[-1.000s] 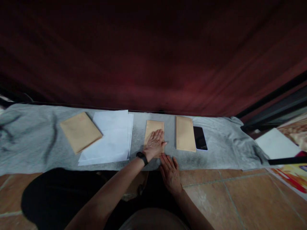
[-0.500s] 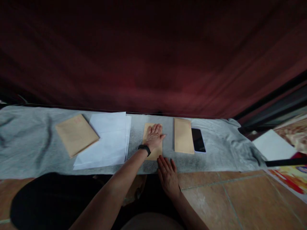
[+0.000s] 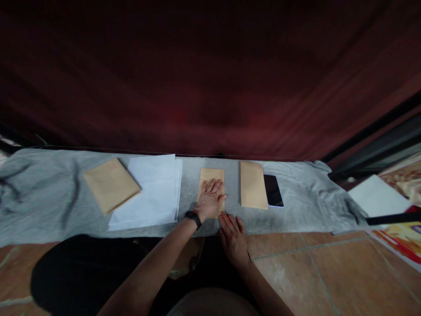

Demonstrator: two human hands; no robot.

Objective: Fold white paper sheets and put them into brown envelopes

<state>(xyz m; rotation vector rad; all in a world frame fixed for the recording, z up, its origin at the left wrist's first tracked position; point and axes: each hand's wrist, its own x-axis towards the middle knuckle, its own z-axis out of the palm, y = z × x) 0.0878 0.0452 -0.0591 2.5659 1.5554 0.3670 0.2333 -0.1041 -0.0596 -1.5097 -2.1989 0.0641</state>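
- While the left hand (image 3: 210, 202) lies palm down across a brown kraft envelope (image 3: 212, 174), its grip is released: fingers straight toward one o'clock, thumb spread toward three, nothing clasped.
- The kraft envelope lies flat near the middle of a narrow, gray cloth-covered table (image 3: 304, 197), its long sides running roughly from twelve to six o'clock; its far end shows beyond the left fingertips.
- The right hand (image 3: 234, 240) rests palm down at the envelope's five o'clock corner, fingers extended toward eleven; its grip is loose too, and the fingertips appear to touch the corner.
- A black wristband (image 3: 193, 218) circles the left wrist, at seven o'clock from the envelope.
- At nine o'clock from the envelope, white paper sheets (image 3: 153, 193) lie in a slightly uneven pile, apart from it.
- Farther out at nine, a left envelope stack (image 3: 111, 186), also brown kraft, lies turned at a slant and overlaps the sheets; a faint red print marks its far corner.
- At three o'clock, a right envelope stack (image 3: 253, 186) of the same brown kraft lies apart from the middle envelope.
- Just beyond that stack, a smartphone (image 3: 273, 191) lies dark screen up, touching or nearly touching it; which, I cannot tell.
- At twelve o'clock, behind the table, spreads a dark red backdrop (image 3: 210, 96).
- Toward five o'clock, terracotta floor tiles (image 3: 329, 272) show.
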